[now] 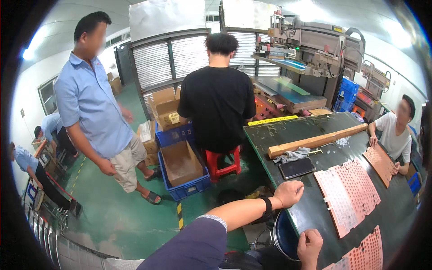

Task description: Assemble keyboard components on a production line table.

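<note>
My left hand (289,194), with a dark band on its wrist, is closed at the near left edge of the dark green table (315,193). Whatever its fingers may hold is hidden. Lower down by the same edge, my right hand (310,245) is curled closed, its inner side out of sight. To the right of my hands lies a pinkish perforated board (360,189), its left part covered by a whitish layer. A second perforated board (366,252) lies nearer, cut off by the picture's rim. Beyond my left hand rests a black phone (296,168) beside a grey cloth (291,155).
A wooden bar (319,140) crosses the table near small clear pieces (343,141). Across it, a seated person (393,130) holds another perforated board (378,164). A person in black (218,103) sits on a red stool (223,164); another (92,103) stands left. Blue crates (184,189) stand between.
</note>
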A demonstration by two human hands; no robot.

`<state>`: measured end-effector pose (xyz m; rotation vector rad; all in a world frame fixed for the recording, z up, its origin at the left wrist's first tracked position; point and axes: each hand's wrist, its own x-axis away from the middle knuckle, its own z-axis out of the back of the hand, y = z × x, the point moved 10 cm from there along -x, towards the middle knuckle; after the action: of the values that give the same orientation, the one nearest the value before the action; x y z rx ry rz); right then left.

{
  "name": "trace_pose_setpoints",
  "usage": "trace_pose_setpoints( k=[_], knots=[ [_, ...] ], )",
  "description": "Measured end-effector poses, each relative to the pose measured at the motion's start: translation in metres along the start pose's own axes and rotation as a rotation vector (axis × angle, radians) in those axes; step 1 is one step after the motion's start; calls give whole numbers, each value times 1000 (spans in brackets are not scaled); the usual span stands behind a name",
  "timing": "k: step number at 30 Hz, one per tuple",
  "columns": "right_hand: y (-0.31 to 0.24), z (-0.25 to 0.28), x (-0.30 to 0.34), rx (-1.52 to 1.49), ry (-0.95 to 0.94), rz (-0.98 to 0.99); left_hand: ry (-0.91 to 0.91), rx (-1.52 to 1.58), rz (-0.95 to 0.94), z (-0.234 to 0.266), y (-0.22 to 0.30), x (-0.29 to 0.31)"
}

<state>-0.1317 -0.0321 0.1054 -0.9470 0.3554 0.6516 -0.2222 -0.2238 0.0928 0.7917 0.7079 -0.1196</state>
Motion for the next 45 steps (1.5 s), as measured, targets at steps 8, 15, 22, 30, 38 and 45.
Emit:
trace_pose_setpoints(
  k=[8,15,22,30,38,45],
  knots=[
    [-2,2,0,2,-14,-9,30,-6,-29,-1,4,-1],
    [-4,5,-1,8,-5,-19,39,-12,-20,0,6,-2],
    [2,1,0,13,-9,16,39,10,-12,1,4,-1],
    [8,3,0,7,-26,-99,-15,12,-11,-2,8,-4],
    [4,1,0,-4,-44,-77,23,-1,11,5,2,1],
    [-4,9,-2,18,0,-30,80,-16,-32,9,12,-3]
  ],
)
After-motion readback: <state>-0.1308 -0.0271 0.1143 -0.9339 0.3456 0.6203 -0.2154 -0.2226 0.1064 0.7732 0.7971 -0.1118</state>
